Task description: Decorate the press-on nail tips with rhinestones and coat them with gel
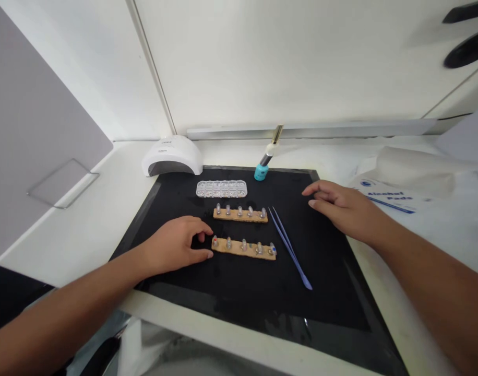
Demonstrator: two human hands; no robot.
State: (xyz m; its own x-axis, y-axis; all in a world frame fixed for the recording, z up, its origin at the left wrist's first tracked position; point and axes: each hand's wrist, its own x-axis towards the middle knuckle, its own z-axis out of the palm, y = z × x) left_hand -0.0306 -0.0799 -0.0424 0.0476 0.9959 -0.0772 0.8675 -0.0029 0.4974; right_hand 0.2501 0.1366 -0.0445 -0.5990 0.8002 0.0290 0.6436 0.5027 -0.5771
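My left hand (180, 245) rests on the black mat (231, 297), thumb and fingers apart beside the left end of the nearer wooden strip (239, 250), which bears several clear nail tips. Behind it lies a second strip (245, 215) with similar tips. To the right of both strips are blue tweezers (289, 245), their points facing away from me. My right hand (336, 206) hovers near the mat's right edge, fingers loosely apart, with nothing in it. A clear compartment case (222, 189) with small pieces sits farther back.
A white lamp (173, 155) stands at the back left. A teal bottle (261, 171) and a gold-capped bottle (277, 137) stand behind the mat. An alcohol pads box (395, 196) lies at right, with a blue stick and pale cloth. A small thin tool (307, 326) is near the front edge.
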